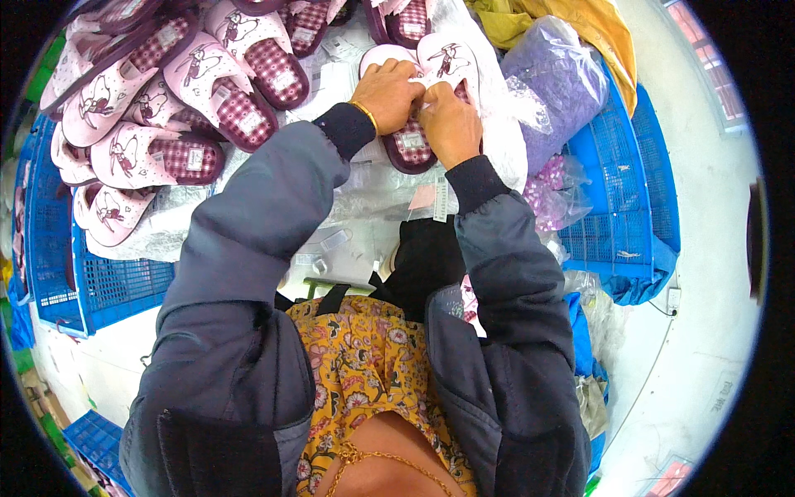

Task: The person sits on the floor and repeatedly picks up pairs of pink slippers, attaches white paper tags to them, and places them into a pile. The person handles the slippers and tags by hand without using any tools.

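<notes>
A pair of pink slippers lies side by side at the top middle, with cartoon drawings on the uppers and dark red checked insoles. My left hand rests over the left slipper, its fingers closed at the inner edge of the upper. From the other side my right hand covers part of the right slipper, thumb and fingers pinched at the same spot. Both hands' fingertips meet between the two uppers. Any small thing between them is too hidden to name.
A heap of matching slippers fills the left of the plastic-covered table. Blue crates stand at the left, and another blue crate at the right carries a bagged purple bundle and yellow cloth.
</notes>
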Available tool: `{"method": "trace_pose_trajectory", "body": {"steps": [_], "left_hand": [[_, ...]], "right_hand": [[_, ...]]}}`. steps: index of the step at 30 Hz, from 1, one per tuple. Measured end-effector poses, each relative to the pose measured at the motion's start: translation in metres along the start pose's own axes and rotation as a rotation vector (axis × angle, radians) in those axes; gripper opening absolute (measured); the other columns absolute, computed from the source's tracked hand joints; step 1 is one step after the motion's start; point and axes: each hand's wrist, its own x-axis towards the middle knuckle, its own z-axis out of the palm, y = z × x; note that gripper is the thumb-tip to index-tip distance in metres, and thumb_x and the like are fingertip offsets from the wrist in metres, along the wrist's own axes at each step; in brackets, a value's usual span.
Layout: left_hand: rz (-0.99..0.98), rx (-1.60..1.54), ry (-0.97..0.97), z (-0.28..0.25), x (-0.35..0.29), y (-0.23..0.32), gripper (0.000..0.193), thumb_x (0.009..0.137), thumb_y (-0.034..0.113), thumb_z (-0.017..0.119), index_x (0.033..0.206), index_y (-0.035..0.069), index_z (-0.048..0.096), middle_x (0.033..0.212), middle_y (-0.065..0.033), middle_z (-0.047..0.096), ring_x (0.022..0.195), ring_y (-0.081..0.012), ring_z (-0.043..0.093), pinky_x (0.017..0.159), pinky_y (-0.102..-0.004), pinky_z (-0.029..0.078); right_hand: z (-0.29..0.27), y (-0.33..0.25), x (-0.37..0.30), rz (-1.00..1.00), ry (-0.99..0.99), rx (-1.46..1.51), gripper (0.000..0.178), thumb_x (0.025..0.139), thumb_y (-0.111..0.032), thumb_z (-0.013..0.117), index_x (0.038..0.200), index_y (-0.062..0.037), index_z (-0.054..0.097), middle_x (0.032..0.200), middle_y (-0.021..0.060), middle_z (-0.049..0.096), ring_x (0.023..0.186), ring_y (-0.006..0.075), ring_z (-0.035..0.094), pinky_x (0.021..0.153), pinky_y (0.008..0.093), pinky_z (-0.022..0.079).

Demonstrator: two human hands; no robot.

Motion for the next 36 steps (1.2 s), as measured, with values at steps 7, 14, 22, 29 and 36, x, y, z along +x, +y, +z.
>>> {"method": "trace_pose_trajectory", "body": {"steps": [7,14,22,29,36], "left_hand": [[0.211,0.144,-0.057,0.006,0.007,-0.004,0.024,0.079,0.010,0.059,0.101,-0.001,0.064,0.107,-0.0124,0.056,0.103,-0.0284,0.054,0.087,-0.0374,0.049],[0.229,0.046,-0.164,-0.013,0.014,-0.016,0.020,0.081,0.010,0.059,0.094,-0.002,0.066,0.109,-0.0138,0.058,0.105,-0.0307,0.057,0.089,-0.0385,0.051],[0.181,-0.021,-0.027,-0.022,0.008,-0.021,0.020,0.087,0.017,0.057,0.092,-0.002,0.062,0.099,-0.0142,0.058,0.102,-0.0304,0.054,0.088,-0.0397,0.050],[-0.155,-0.253,0.027,-0.018,0.009,-0.031,0.019,0.095,0.017,0.050,0.096,-0.001,0.058,0.100,-0.0175,0.057,0.094,-0.0320,0.062,0.084,-0.0384,0.051],[-0.396,-0.855,0.121,0.004,0.005,-0.041,0.016,0.097,0.011,0.047,0.091,-0.002,0.054,0.097,-0.0133,0.056,0.085,-0.0237,0.071,0.069,-0.0316,0.057]], "right_hand": [[-0.009,0.024,0.007,-0.089,-0.083,0.347,0.024,0.073,-0.013,0.074,0.093,-0.0077,0.061,0.074,0.0126,0.067,0.073,0.0339,0.067,0.067,0.0412,0.052],[-0.046,0.028,-0.019,0.075,-0.160,0.734,0.030,0.080,-0.019,0.076,0.101,-0.0010,0.065,0.097,0.0106,0.070,0.086,0.0218,0.067,0.078,0.0323,0.053],[-0.057,0.024,-0.098,-0.140,0.013,0.180,0.045,0.073,-0.030,0.080,0.108,-0.0057,0.063,0.105,0.0120,0.065,0.098,0.0325,0.060,0.082,0.0417,0.047],[-0.049,0.016,-0.108,-0.027,0.143,0.104,0.042,0.074,-0.004,0.068,0.116,-0.0088,0.061,0.114,0.0121,0.060,0.101,0.0349,0.058,0.088,0.0455,0.045],[-0.052,0.014,-0.119,-0.170,0.245,-0.097,0.038,0.076,-0.006,0.066,0.112,-0.0175,0.067,0.119,0.0046,0.056,0.105,0.0287,0.054,0.088,0.0431,0.043]]}}
